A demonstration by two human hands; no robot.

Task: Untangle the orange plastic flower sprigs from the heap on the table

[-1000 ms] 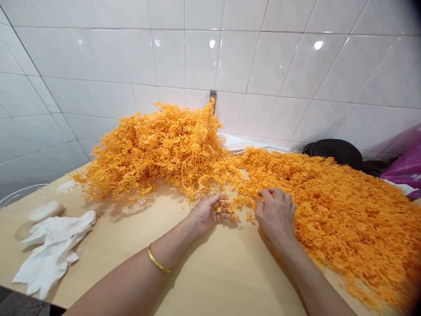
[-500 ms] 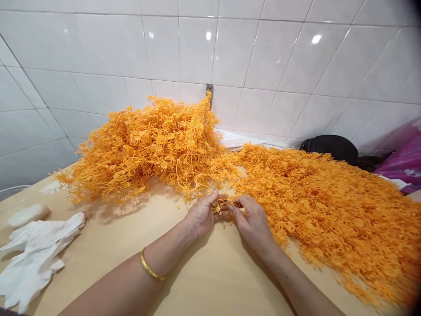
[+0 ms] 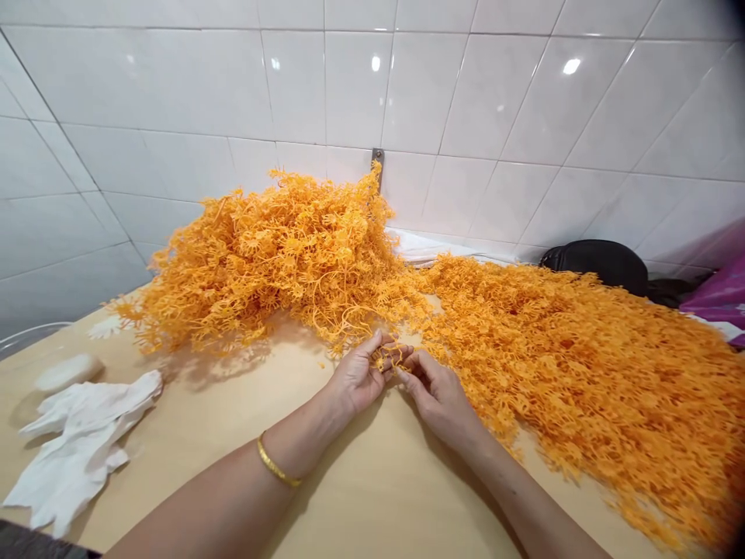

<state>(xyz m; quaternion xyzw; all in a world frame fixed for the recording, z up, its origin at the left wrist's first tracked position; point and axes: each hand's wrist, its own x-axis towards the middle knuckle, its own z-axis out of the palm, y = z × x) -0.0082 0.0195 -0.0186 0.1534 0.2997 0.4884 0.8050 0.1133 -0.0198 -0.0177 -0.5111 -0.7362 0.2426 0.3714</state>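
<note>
My left hand (image 3: 359,376), with a gold bangle on its wrist, is palm up near the middle and holds a small orange plastic sprig (image 3: 391,355) across its fingers. My right hand (image 3: 438,390) pinches the right end of the same sprig between thumb and forefinger. Just behind both hands, a tall tangled heap of orange sprigs (image 3: 279,264) rises on the left. A lower, wider spread of orange pieces (image 3: 594,373) covers the right side, close beside my right hand.
White gloves (image 3: 87,442) and a round whitish object (image 3: 68,373) lie at the left of the table (image 3: 361,497). A black case (image 3: 599,262) and a purple bag (image 3: 722,272) are at the back right. A metal bracket (image 3: 377,167) is on the tiled wall.
The view has shifted slightly, so the scenery sits farther right. My right hand has moved closer to my left hand, and the sprig between them has turned.
</note>
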